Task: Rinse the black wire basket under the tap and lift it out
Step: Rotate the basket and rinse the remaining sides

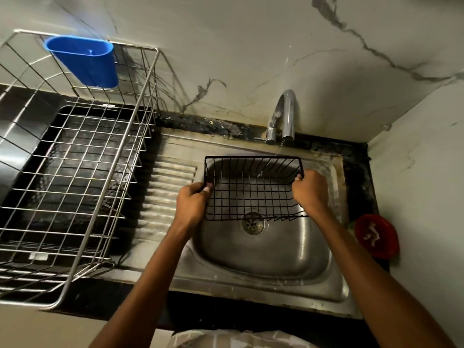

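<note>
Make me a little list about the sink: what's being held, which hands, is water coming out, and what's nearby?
held: black wire basket, over the sink
left hand: grips the basket's left rim
right hand: grips its right rim
tap: thin stream running into the basket
left of sink: steel dish rack with blue holder
right of sink: red dish

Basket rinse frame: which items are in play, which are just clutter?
In play:
black wire basket, held over the sink
left hand gripping its left side
right hand gripping its right side
tap, thin stream running

Clutter:
steel dish rack on the counter
blue cup hung on the rack
red dish right of the sink
</note>
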